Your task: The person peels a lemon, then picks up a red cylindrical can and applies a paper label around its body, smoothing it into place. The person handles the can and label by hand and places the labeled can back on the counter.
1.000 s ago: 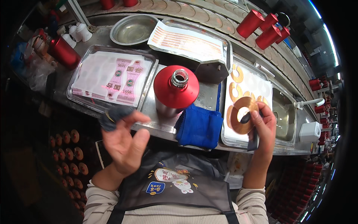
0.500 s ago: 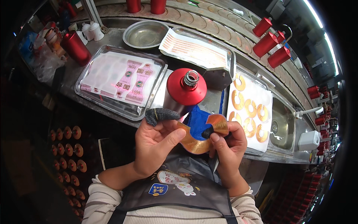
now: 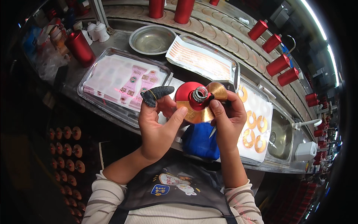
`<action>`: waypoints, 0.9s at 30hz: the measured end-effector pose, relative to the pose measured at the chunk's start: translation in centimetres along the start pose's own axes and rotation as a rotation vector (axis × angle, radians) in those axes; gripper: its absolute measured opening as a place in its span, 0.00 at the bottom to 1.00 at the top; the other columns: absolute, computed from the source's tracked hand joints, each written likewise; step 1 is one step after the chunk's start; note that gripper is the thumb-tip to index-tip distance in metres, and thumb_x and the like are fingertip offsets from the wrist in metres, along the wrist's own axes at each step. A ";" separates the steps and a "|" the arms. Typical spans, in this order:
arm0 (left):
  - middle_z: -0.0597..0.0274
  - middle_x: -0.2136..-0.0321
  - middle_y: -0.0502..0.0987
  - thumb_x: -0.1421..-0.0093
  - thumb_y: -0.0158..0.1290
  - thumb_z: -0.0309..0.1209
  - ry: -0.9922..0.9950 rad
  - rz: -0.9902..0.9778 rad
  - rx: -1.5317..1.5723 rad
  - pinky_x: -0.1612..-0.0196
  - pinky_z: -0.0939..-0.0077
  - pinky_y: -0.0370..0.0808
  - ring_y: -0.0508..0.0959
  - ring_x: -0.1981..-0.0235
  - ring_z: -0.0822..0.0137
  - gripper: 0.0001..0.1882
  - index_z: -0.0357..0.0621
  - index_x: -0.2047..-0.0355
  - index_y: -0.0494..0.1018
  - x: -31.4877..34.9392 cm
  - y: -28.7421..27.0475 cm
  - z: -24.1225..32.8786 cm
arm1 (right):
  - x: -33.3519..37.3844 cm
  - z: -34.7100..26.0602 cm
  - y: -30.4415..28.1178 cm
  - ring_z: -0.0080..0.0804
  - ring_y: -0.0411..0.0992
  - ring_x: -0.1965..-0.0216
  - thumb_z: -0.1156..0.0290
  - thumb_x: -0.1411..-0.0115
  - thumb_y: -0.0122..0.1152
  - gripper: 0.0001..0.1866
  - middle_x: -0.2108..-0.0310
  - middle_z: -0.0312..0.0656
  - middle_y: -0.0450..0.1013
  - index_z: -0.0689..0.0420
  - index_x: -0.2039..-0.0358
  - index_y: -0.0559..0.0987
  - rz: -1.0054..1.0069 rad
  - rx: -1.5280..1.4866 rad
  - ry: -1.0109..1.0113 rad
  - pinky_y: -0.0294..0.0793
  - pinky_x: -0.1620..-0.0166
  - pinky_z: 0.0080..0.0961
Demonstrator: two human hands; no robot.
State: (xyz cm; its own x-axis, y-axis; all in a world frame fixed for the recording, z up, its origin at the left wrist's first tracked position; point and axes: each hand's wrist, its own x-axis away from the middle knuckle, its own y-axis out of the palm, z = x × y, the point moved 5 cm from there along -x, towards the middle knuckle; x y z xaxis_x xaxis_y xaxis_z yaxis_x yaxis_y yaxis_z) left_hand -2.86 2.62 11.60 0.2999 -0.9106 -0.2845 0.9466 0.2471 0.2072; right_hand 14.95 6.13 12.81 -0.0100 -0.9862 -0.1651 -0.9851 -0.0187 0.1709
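Note:
A gold C-shaped label (image 3: 195,116) lies over the sloping shoulder of a red bottle (image 3: 182,91), curving round the near side of its open threaded neck. My left hand (image 3: 158,121) pinches the label's left end between thumb and fingers. One of its fingers wears a dark grey finger cot (image 3: 158,95). My right hand (image 3: 228,117) holds the other end, which curls up off the bottle, and a black fingertip shows beside the neck. From under the right hand sticks a slim pointed tool (image 3: 213,131), its kind unclear. The bottle's lower body is hidden.
A blue cloth (image 3: 201,143) hangs at the counter edge. More gold labels lie on a white sheet (image 3: 257,121) by the sink (image 3: 280,130). A tray (image 3: 84,84) of pink printed sheets stands left, a metal bowl (image 3: 152,40) behind. Red bottles (image 3: 278,64) line the slatted conveyor (image 3: 209,28).
Both hands have moved forward, away from me, bringing the gold label from in front of the bottle up onto its shoulder around the neck. The view has shifted slightly.

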 end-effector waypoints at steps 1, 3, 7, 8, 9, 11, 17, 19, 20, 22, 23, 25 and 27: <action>0.67 0.62 0.72 0.45 0.63 0.20 0.026 -0.006 -0.029 0.58 0.82 0.69 0.70 0.64 0.79 0.22 0.41 0.51 0.69 -0.2 -0.1 -0.1 | -0.2 0.2 -0.3 0.18 0.75 0.62 0.77 0.38 0.63 0.13 0.60 0.37 0.77 0.63 0.53 0.76 -0.012 0.005 0.086 0.73 0.67 0.13; 0.63 0.55 0.71 0.44 0.61 0.20 -0.009 -0.017 -0.044 0.50 0.76 0.68 0.69 0.54 0.74 0.27 0.41 0.45 0.66 -0.3 -0.3 -0.4 | -0.7 0.9 -0.1 0.13 0.73 0.71 0.68 0.36 0.62 0.13 0.65 0.34 0.78 0.60 0.54 0.77 0.043 -0.013 0.188 0.63 0.79 0.10; 0.54 0.44 0.68 0.42 0.55 0.20 -0.137 -0.057 0.164 0.35 0.66 0.59 0.67 0.41 0.64 0.29 0.38 0.40 0.61 -1.1 -0.8 -1.4 | -0.6 2.8 -1.2 0.14 0.67 0.79 0.63 0.35 0.60 0.17 0.67 0.34 0.77 0.61 0.52 0.75 -0.027 -0.184 0.324 0.63 0.79 0.10; 0.55 0.44 0.68 0.41 0.56 0.21 -0.165 -0.107 0.214 0.36 0.68 0.61 0.68 0.42 0.65 0.30 0.37 0.39 0.60 -1.2 -0.3 -1.2 | -0.5 3.2 -1.5 0.14 0.67 0.79 0.64 0.37 0.62 0.18 0.68 0.35 0.77 0.61 0.51 0.75 -0.011 -0.173 0.321 0.63 0.79 0.10; 0.55 0.44 0.67 0.40 0.57 0.22 -0.194 -0.158 0.264 0.38 0.69 0.63 0.68 0.42 0.67 0.31 0.37 0.39 0.59 -1.2 0.2 -0.9 | -0.4 3.4 -1.7 0.14 0.67 0.79 0.64 0.38 0.63 0.19 0.68 0.35 0.77 0.61 0.50 0.74 0.006 -0.162 0.317 0.62 0.78 0.10; 0.56 0.43 0.66 0.39 0.58 0.23 -0.224 -0.326 0.352 0.38 0.70 0.65 0.67 0.41 0.68 0.34 0.36 0.36 0.55 -1.1 1.1 -1.4 | -0.2 2.4 -0.9 0.14 0.68 0.78 0.68 0.43 0.66 0.22 0.67 0.36 0.76 0.62 0.49 0.73 -0.053 -0.099 0.250 0.63 0.78 0.10; 0.56 0.45 0.69 0.41 0.59 0.23 -0.211 -0.337 0.353 0.40 0.72 0.67 0.70 0.44 0.69 0.34 0.35 0.37 0.58 -1.1 0.8 -2.2 | -1.2 2.2 -1.0 0.15 0.71 0.74 0.75 0.50 0.70 0.28 0.61 0.38 0.76 0.61 0.48 0.71 -0.162 -0.019 0.230 0.62 0.79 0.10; 0.56 0.46 0.69 0.41 0.59 0.24 -0.232 -0.319 0.368 0.40 0.72 0.67 0.70 0.45 0.70 0.33 0.35 0.37 0.59 -1.3 0.6 -2.3 | -1.6 2.5 -1.1 0.15 0.71 0.75 0.74 0.49 0.70 0.28 0.61 0.38 0.77 0.61 0.48 0.71 -0.157 -0.029 0.241 0.62 0.79 0.10; 0.56 0.46 0.69 0.41 0.60 0.24 -0.241 -0.308 0.373 0.40 0.72 0.67 0.70 0.45 0.70 0.33 0.35 0.38 0.59 -1.3 0.7 -2.2 | -1.7 2.5 -1.2 0.15 0.71 0.75 0.74 0.49 0.70 0.27 0.62 0.38 0.77 0.61 0.48 0.71 -0.157 -0.035 0.246 0.62 0.80 0.10; 0.56 0.46 0.69 0.41 0.60 0.24 -0.274 -0.290 0.390 0.40 0.73 0.67 0.70 0.45 0.70 0.32 0.34 0.38 0.60 -1.2 0.9 -2.2 | -1.6 2.8 -1.4 0.15 0.70 0.76 0.73 0.47 0.70 0.26 0.64 0.38 0.77 0.60 0.49 0.72 -0.131 -0.047 0.256 0.62 0.80 0.10; 0.56 0.46 0.69 0.41 0.59 0.25 -0.288 -0.282 0.399 0.40 0.73 0.67 0.70 0.45 0.70 0.32 0.34 0.38 0.60 -1.1 0.9 -2.2 | -1.6 2.9 -1.4 0.15 0.70 0.76 0.73 0.47 0.69 0.25 0.64 0.38 0.77 0.60 0.48 0.72 -0.115 -0.047 0.254 0.62 0.80 0.10; 0.56 0.46 0.69 0.40 0.59 0.25 -0.280 -0.276 0.379 0.40 0.73 0.67 0.70 0.44 0.70 0.31 0.34 0.38 0.60 -1.1 0.9 -2.2 | -1.4 3.0 -1.4 0.15 0.70 0.75 0.73 0.47 0.69 0.26 0.64 0.38 0.77 0.61 0.48 0.71 -0.089 -0.052 0.254 0.63 0.79 0.10; 0.56 0.45 0.69 0.39 0.57 0.25 -0.276 -0.276 0.370 0.39 0.73 0.67 0.70 0.44 0.70 0.30 0.34 0.38 0.60 -1.1 0.8 -2.3 | -1.1 3.0 -1.4 0.15 0.70 0.75 0.74 0.47 0.69 0.26 0.63 0.39 0.77 0.62 0.48 0.71 -0.125 -0.076 0.230 0.63 0.79 0.10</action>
State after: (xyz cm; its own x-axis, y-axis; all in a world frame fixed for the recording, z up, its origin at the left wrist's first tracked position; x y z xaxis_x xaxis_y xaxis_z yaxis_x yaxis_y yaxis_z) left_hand -2.16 4.61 9.94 -0.0436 -0.9907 -0.1291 0.8658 -0.1019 0.4900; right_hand 15.80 7.76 9.87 0.1588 -0.9867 0.0344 -0.9605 -0.1463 0.2369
